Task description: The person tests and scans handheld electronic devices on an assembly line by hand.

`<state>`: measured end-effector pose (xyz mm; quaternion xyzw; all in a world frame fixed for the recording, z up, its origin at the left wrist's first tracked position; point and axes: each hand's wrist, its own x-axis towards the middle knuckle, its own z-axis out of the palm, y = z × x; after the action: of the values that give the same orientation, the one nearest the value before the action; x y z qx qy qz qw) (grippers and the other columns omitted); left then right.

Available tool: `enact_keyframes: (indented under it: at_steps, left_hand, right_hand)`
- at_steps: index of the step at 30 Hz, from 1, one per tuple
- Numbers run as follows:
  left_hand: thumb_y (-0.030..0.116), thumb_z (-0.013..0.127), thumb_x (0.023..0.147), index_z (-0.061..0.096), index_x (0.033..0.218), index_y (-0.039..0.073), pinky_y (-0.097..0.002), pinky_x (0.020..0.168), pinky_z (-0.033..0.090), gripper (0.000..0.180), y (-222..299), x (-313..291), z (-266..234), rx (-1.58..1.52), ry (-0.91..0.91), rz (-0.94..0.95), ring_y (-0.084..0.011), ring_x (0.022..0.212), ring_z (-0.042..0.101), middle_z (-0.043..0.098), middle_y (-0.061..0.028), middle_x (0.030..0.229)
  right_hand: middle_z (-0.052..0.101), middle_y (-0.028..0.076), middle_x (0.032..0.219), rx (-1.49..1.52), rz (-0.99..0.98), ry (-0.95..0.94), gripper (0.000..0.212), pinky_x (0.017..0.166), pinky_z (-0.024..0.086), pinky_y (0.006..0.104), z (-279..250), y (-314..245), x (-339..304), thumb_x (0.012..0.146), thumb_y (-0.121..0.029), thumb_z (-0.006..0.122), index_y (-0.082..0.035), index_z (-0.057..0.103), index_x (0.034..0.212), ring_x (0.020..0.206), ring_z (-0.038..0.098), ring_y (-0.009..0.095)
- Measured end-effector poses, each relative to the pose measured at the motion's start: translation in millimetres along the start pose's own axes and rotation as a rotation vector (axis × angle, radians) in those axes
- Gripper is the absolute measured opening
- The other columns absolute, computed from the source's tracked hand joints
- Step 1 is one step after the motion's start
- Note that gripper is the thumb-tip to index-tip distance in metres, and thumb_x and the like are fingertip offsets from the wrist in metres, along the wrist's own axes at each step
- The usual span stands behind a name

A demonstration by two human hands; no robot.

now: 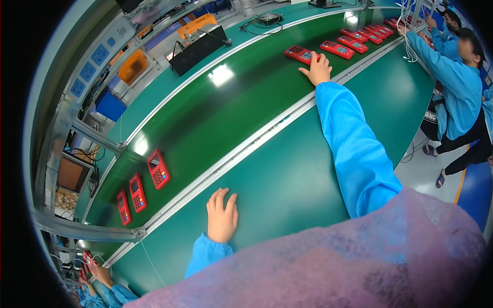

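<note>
My right hand [319, 71] reaches across the conveyor's near rail with thumb and fingers spread. Its fingertips are at the right end of a red card payment terminal [298, 52], which lies flat on the green belt [205, 108]; whether they press on it I cannot tell. Over the green tabletop [277, 169], in front of the belt, my left hand [222, 216] is open and holds nothing, its fingers apart and slightly bent. Several more red terminals [337, 49] lie in a row on the belt beyond my right hand. Toward the left end rest three others, one being a red terminal [158, 169].
A metal rail [241, 151] divides belt from tabletop. Metal posts and a frame [97, 228] stand at left. Across the belt are a black box [197, 50] and coiled cable [267, 19]. Co-workers sit at right [459, 97]; another person's hands [100, 272] hold a red terminal lower left.
</note>
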<state>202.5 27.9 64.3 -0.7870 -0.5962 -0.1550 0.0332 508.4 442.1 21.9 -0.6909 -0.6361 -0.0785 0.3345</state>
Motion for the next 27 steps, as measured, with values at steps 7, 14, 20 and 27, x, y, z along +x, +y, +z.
enact_keyframes:
  at_steps: [7, 14, 20, 27]
  left_hand:
    - [-0.004, 0.058, 0.074, 0.056, 0.108, 0.003, -0.0437, 0.088, 0.04, 0.034, 18, 9, -10, -0.108, 0.059, -0.123, -0.0355, 0.103, 0.046, 0.046, -0.0182, 0.114]
    - [-0.001, 0.063, 0.072, 0.054, 0.112, 0.004, -0.044, 0.088, 0.04, 0.041, 37, 16, 9, -0.167, 0.173, -0.147, -0.0366, 0.106, 0.044, 0.044, -0.0198, 0.117]
    - [0.014, 0.08, 0.061, 0.035, 0.131, 0.01, -0.0502, 0.094, 0.033, 0.083, 34, 15, 6, -0.144, 0.19, -0.202, -0.0409, 0.116, 0.036, 0.032, -0.0228, 0.133]
    - [0.026, 0.082, 0.061, 0.026, 0.138, 0.014, -0.051, 0.097, 0.029, 0.096, 29, 19, 15, -0.24, 0.072, -0.101, -0.0422, 0.123, 0.031, 0.022, -0.0236, 0.142]
  right_hand:
    - [0.041, 0.021, 0.126, 0.019, 0.001, -0.147, 0.089, 0.083, 0.038, 0.0614, 22, 6, 33, 0.068, -0.059, 0.068, -0.016, 0.032, 0.137, 0.116, 0.04, 0.04]
    - [0.051, 0.015, 0.1, 0.107, -0.39, 0.016, 0.07, 0.073, 0.039, 0.0484, 6, -32, -1, 0.068, -0.055, 0.067, -0.014, 0.043, 0.12, 0.091, 0.051, 0.035]
    - [0.043, 0.016, 0.119, 0.74, -1.13, -0.659, 0.086, 0.083, 0.035, 0.0481, -98, -76, -153, 0.071, -0.049, 0.068, -0.021, 0.026, 0.141, 0.107, 0.043, 0.033]
    - [0.04, 0.01, 0.133, 0.727, -0.919, -0.689, 0.068, 0.099, 0.026, 0.0523, -115, -80, -117, 0.08, -0.041, 0.062, -0.022, 0.033, 0.138, 0.124, 0.034, 0.033]
